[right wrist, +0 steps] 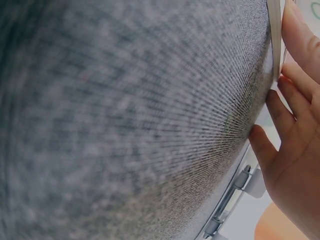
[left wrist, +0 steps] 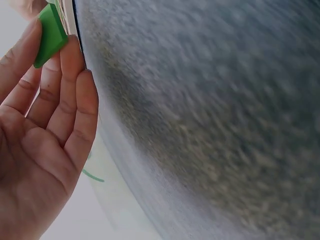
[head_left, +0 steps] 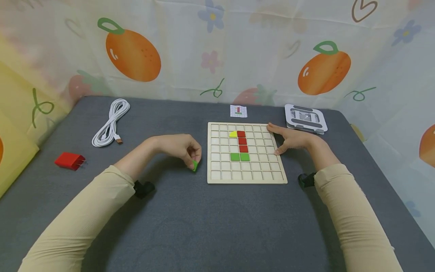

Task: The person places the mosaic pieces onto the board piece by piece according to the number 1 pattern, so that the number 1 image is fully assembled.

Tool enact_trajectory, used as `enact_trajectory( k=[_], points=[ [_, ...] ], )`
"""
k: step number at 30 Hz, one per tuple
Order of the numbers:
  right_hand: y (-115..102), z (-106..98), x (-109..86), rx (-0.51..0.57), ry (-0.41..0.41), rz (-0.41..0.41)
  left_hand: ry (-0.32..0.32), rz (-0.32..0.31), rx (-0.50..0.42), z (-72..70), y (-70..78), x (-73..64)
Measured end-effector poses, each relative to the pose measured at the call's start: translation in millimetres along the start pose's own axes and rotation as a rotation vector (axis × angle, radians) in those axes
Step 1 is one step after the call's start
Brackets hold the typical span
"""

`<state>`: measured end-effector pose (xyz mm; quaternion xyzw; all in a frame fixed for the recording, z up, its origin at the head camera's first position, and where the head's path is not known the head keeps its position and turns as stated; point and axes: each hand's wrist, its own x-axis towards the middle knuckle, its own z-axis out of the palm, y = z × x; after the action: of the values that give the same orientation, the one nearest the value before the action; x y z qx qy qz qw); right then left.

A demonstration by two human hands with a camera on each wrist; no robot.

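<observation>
Between the thumb and fingertips of my left hand (head_left: 181, 148) is a small green tile (left wrist: 51, 37), pinched just left of the wooden grid board (head_left: 247, 183). On the board, three red squares (head_left: 242, 141) form a column. A yellow piece (head_left: 233, 134) with a slanted side lies left of the top red one, and two green squares (head_left: 239, 156) sit side by side at the column's foot. My right hand (head_left: 293, 138) rests at the board's right edge, fingers extended to its far corner and the thumb lower down that side.
A small printed pattern card (head_left: 238, 111) lies behind the board. At the back right is a white and grey folding stand (head_left: 306, 118). A coiled white cable (head_left: 110, 122) and a red plug adapter (head_left: 69, 161) lie on the left. A patterned curtain (head_left: 190, 49) hangs behind the table.
</observation>
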<state>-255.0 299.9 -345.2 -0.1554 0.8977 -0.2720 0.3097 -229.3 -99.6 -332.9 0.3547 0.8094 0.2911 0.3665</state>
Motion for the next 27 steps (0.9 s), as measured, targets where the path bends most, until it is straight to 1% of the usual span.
enact_trajectory(
  k=[6, 9, 16, 22, 27],
  points=[
    [0, 0, 0.1, 0.003, 0.001, -0.011, 0.022, 0.017, -0.027, 2.1, 8.3, 7.6],
    [0, 0, -0.2, 0.001, 0.002, -0.010, 0.035, 0.036, -0.037, 2.7, 12.4, 12.1],
    [-1, 0, -2.7, -0.006, -0.001, -0.007, 0.051, 0.054, -0.031, 6.2, 21.3, 23.9],
    [0, 0, -1.6, 0.002, 0.000, -0.012, 0.060, 0.086, -0.034, 10.2, 31.0, 35.2],
    [0, 0, -0.9, 0.010, -0.002, -0.017, 0.089, 0.099, -0.012, 12.6, 37.9, 45.3]
  ],
)
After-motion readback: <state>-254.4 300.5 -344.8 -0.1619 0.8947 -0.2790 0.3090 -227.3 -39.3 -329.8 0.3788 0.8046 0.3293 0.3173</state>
